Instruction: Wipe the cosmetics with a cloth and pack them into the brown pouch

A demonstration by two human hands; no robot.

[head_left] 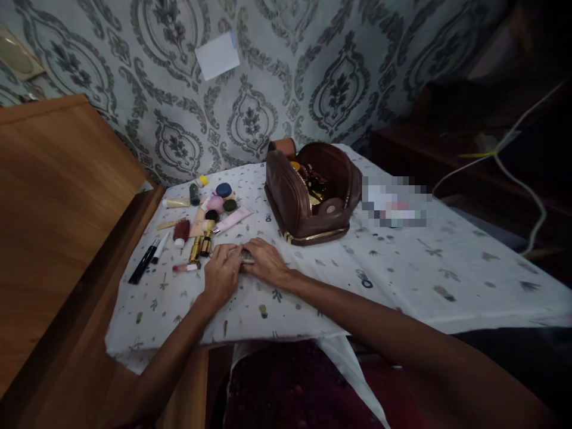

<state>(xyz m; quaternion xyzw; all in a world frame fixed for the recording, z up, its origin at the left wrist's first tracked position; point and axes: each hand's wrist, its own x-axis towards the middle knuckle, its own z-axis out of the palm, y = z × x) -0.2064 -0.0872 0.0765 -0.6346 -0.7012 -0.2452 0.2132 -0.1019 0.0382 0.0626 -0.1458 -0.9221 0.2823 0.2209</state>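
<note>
Right near the middle of the frame, two hands meet over the white cloth. The right hand has its thumb and fingers closed on a small gray thing, which sits between the hands. The left hand has bent fingers at the left end of it, but I cannot tell if they grip. What the thing is, I cannot tell, since the hands hide most of it. Just left of the hands lie two gold bottles, a red bottle and a black stick. Above them are a pink tube and a blue lid. A brown bag stands open, right of the middle, with things inside.
</note>
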